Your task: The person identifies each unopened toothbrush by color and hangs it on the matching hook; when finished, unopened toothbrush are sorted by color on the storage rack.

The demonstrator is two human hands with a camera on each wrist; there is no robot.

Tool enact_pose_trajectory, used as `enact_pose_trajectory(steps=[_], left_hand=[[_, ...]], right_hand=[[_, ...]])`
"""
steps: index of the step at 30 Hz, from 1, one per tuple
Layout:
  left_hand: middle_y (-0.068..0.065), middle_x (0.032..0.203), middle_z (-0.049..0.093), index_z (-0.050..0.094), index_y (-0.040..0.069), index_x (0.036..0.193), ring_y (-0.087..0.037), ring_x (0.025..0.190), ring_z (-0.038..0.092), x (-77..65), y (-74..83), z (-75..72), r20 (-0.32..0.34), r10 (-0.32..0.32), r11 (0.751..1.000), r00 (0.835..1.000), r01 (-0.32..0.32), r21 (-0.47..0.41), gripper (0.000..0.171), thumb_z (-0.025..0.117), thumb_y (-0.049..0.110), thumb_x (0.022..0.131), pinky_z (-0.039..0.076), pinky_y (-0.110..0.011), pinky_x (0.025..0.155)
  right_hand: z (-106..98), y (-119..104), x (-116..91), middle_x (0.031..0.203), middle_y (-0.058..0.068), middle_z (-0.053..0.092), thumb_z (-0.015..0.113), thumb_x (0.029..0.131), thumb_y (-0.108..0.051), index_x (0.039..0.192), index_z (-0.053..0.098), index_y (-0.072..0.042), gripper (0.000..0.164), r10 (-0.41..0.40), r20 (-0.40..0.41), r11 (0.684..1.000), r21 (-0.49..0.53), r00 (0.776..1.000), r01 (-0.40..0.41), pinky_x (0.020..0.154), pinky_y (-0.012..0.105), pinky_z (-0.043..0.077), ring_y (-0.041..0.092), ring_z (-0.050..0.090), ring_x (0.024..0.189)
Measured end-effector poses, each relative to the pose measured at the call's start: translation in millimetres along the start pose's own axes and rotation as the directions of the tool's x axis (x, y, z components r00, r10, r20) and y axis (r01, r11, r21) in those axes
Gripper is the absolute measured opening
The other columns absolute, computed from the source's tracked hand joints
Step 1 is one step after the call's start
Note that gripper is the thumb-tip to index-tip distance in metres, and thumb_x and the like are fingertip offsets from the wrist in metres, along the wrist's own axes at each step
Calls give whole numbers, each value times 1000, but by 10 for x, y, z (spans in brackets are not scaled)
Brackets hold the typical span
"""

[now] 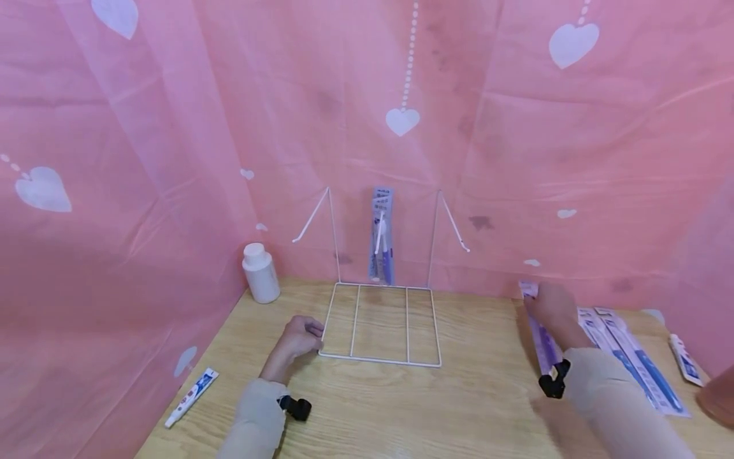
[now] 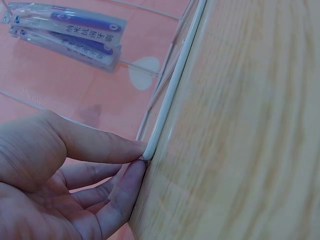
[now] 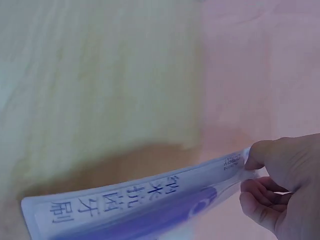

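Note:
My left hand (image 1: pixel 301 336) pinches the left front corner of a white wire rack (image 1: pixel 378 361) between thumb and fingertips; the left wrist view shows the rod (image 2: pixel 172 95) between them. My right hand (image 1: pixel 553 309) is off to the right of the rack, pinching one end of a purple toothbrush in a clear packet (image 3: pixel 135 205). The packet slants down from the fingers, above the tabletop. On the rack's middle hook hang purple packaged toothbrushes (image 1: pixel 387 268), overlapping one another. The two outer hooks hold nothing.
Blue packaged toothbrushes (image 1: pixel 636 357) lie at the right, beside a toothpaste tube (image 1: pixel 685 360) and a partly visible brownish object (image 1: pixel 719 395). A white bottle (image 1: pixel 261 274) stands back left; another toothpaste tube (image 1: pixel 192 397) lies front left. Pink cloth (image 1: pixel 367 76) hangs behind the table.

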State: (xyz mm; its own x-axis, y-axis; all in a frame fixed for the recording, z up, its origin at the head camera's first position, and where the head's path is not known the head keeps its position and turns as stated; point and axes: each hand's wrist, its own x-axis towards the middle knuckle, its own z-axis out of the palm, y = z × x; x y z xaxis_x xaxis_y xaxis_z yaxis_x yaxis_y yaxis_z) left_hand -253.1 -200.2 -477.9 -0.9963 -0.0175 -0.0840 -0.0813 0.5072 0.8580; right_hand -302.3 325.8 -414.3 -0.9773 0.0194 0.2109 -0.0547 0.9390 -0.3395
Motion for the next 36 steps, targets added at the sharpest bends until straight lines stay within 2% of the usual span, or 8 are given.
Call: enact_pose_trajectory(steps=[6, 11, 15, 18, 22, 27, 36], left_hand=[[-10, 86, 63, 68, -5, 97, -22, 80, 59, -13, 6, -12, -1, 22, 1000, 1000, -22, -21, 33, 73, -12, 65, 52, -32, 70], [-10, 87, 63, 68, -5, 98, -22, 81, 59, -17, -2, -4, 5, 25, 999, 1000, -25, -27, 34, 72, -13, 65, 53, -32, 70], [-10, 88, 63, 68, -5, 98, -23, 81, 59, -12, -13, -3, 6, 17, 1000, 1000, -17, -21, 33, 73, -12, 66, 53, -33, 71], [-11, 88, 63, 68, -5, 98, -23, 81, 59, -9, -15, -2, 5, 13, 1000, 1000, -12, -20, 33, 73, -12, 66, 53, -33, 70], [-10, 88, 63, 68, -5, 98, -23, 81, 59, -10, -9, -2, 4, 13, 1000, 1000, -13, -22, 33, 73, -12, 66, 52, -32, 71], [-10, 87, 63, 68, -5, 97, -23, 81, 59, -13, -8, -29, -5, 18, 1000, 1000, -18, -24, 33, 72, -12, 65, 52, -32, 71], [-11, 89, 62, 68, -4, 100, -24, 83, 59, -10, -10, -40, -7, -22, 1000, 1000, 21, -22, 34, 73, -12, 67, 53, -33, 71]], right_hand=[[-276, -339, 2, 50, 4, 46, 59, 84, -15, 58, 47, -5, 31, 9, -150, 995, 95, 989, 6, 40, 32, 35, 20, 45, 44], [-435, -567, -21, 63, 14, 59, 60, 89, -16, 75, 60, 7, 27, 22, -206, 986, 167, 978, 13, 41, 30, 41, 21, 53, 50], [-530, -707, -61, 77, 25, 66, 62, 91, -18, 87, 64, 10, 28, 25, -258, 979, 200, 966, 28, 43, 28, 46, 25, 60, 56], [-605, -802, -108, 79, 26, 67, 63, 91, -19, 88, 65, 10, 29, 4, -316, 980, 188, 949, 59, 43, 26, 46, 26, 62, 57], [-696, -938, -195, 74, 23, 67, 65, 88, -18, 85, 67, 8, 26, -48, -404, 983, 143, 913, 116, 43, 26, 42, 26, 60, 56], [-684, -1131, -271, 65, 16, 64, 68, 85, -13, 75, 65, 4, 20, -145, -457, 971, 103, 878, 214, 42, 26, 41, 21, 56, 50], [-400, -1543, -362, 63, 7, 60, 68, 80, -10, 72, 62, -1, 13, -276, -452, 929, 102, 848, 356, 44, 30, 41, 17, 52, 51]])
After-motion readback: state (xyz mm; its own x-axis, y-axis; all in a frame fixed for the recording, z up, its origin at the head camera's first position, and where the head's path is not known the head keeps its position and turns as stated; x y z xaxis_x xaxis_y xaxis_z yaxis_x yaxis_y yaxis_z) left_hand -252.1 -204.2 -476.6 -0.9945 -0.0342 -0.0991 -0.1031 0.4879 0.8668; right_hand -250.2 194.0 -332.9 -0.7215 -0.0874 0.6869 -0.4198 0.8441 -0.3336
